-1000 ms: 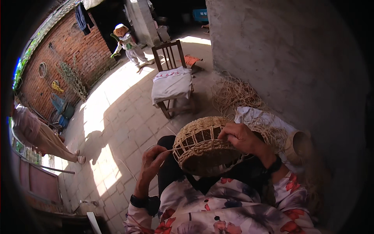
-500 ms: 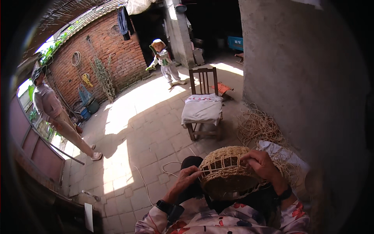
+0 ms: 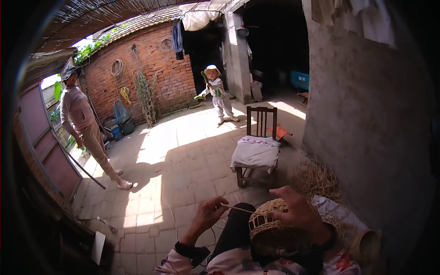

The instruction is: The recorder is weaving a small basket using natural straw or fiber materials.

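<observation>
Well, the left hand (image 3: pixel 210 215) had one strand (image 3: pixel 241 209) pinched tight between thumb and fingertips, and the strand ran slantwise from there to one woven basket (image 3: pixel 262 224). That basket sat tilted over the lap, just beside one dark-clad knee (image 3: pixel 231 229). The right hand (image 3: pixel 298 215) lay over the basket, thumb and forefinger well parted; whether its other fingers gripped the weave I couldn't tell. I counted one more basket-like piece (image 3: pixel 360 253) to the right of the basket, one heap of loose strands (image 3: pixel 315 181) beyond it, one wooden chair (image 3: pixel 261 109) with cloth on its seat past its far side, and one orange stool (image 3: pixel 280 133) behind that. Two other people stood farther off from it: a small figure (image 3: pixel 222 96) holding something long and green, and a taller one (image 3: pixel 82 114) away to its left.

Half a second earlier the left hand had been close against the basket; now it had drawn away, with a longer stretch of strand showing, and the right hand's fingers had spread.

Grey paving (image 3: pixel 185 169), patched with sun, stretched beyond the basket to a brick wall (image 3: pixel 160 80); a rough grey wall (image 3: pixel 362 114) rose to its right.
</observation>
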`<state>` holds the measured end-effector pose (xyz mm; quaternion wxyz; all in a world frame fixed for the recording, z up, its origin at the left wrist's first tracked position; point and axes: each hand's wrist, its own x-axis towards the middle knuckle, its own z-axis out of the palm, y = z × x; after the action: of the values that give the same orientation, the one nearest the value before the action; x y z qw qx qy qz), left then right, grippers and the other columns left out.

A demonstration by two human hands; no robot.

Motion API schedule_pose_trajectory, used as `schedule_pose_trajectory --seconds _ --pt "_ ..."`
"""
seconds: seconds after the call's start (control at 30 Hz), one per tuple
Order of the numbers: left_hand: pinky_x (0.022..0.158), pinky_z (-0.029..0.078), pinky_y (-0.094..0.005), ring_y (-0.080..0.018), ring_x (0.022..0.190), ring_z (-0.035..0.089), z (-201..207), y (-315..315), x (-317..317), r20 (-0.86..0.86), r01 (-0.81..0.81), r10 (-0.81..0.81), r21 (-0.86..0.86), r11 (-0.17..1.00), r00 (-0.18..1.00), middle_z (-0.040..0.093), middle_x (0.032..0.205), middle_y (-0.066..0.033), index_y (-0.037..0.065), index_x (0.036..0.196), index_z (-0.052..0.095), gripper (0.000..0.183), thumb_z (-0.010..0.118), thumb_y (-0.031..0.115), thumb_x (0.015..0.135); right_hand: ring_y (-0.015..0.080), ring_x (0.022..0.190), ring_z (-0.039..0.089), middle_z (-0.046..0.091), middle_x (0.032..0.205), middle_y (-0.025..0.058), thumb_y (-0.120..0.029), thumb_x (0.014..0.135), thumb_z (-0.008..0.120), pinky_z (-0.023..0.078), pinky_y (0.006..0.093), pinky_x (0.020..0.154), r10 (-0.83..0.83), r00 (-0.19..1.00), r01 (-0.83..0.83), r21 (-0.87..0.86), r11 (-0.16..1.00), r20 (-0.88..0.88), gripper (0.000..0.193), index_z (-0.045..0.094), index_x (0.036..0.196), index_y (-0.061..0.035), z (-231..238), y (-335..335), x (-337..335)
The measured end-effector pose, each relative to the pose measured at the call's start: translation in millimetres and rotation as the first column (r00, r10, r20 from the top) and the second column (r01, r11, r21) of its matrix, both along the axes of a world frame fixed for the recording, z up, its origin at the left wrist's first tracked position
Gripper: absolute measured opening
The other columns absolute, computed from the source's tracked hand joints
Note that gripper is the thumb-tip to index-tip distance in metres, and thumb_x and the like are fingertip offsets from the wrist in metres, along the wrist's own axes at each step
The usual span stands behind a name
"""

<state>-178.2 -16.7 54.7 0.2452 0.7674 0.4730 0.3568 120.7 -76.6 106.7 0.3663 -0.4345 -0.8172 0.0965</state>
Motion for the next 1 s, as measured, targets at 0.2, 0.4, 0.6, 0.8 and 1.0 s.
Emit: schedule_pose_trajectory --seconds 0.2,0.4,0.6,0.8,1.0 --pt "0.064 0.053 -0.0303 -0.0184 0.069 0.067 81.2 -48.9 17.7 0.112 0.376 -0.416 0.267 0.887 0.902 0.068 0.08 -0.008 0.003 0.092 0.068 0.014 0.072 -0.001 0.079 0.0299 0.108 0.06 0.058 0.116 0.0157 -0.026 0.079 0.077 0.047 0.0378 0.092 0.394 0.871 -0.441 -0.113 0.89 -0.296 0.076 0.039 0.142 -0.0052 22.6 2.7 -72.5" --pt "0.066 0.055 -0.032 -0.022 0.077 0.07 78.2 -60.4 6.5 -0.018 0.426 -0.443 0.314 0.848 0.896 0.068 0.085 -0.008 0.006 0.091 0.069 0.015 0.072 -0.002 0.079 0.0133 0.084 0.055 0.056 0.091 0.0051 -0.033 0.092 0.064 0.044 0.0267 0.074 0.348 0.688 -0.712 -0.502 0.491 -0.637 0.049 0.049 0.129 -0.0029 -6.2 4.4 -74.9" --pt "0.064 0.053 -0.0293 -0.0179 0.075 0.066 60.9 -54.8 19.9 0.176 0.161 -0.223 0.31 0.937 0.959 0.065 0.085 -0.0109 0.003 0.092 0.067 0.017 0.07 -0.007 0.078 0.0039 0.068 0.044 0.054 0.079 -0.0051 -0.027 0.103 0.048 0.037 0.0224 0.058 0.161 0.811 -0.503 -0.531 0.682 -0.562 0.03 0.067 0.108 -0.0052 7.8 17.9 -60.8" --pt "0.066 0.052 -0.0336 -0.0258 0.075 0.067 -10.7 -52.1 51.1 0.063 0.511 -0.508 -0.047 0.858 0.859 0.066 0.086 -0.0119 0.0 0.095 0.065 0.012 0.065 0.002 0.084 0.0217 0.072 0.062 0.065 0.085 0.0154 -0.013 0.096 0.057 0.047 0.0317 0.067 -0.334 0.761 0.4 -0.002 0.916 -0.556 0.018 0.067 0.102 0.0005 -7.9 62.0 23.8" --pt "0.073 0.053 -0.0317 -0.0244 0.082 0.069 -30.2 -29.4 97.4 0.329 0.453 -0.393 -0.132 0.881 0.859 0.069 0.093 -0.0135 0.002 0.107 0.063 0.021 0.059 -0.001 0.087 0.0106 0.077 0.061 0.066 0.082 0.0049 -0.01 0.087 0.067 0.048 0.0264 0.07 -0.248 0.9 0.09 -0.406 0.91 -0.357 0.014 0.069 0.091 0.0031 -19.4 10.7 61.5"
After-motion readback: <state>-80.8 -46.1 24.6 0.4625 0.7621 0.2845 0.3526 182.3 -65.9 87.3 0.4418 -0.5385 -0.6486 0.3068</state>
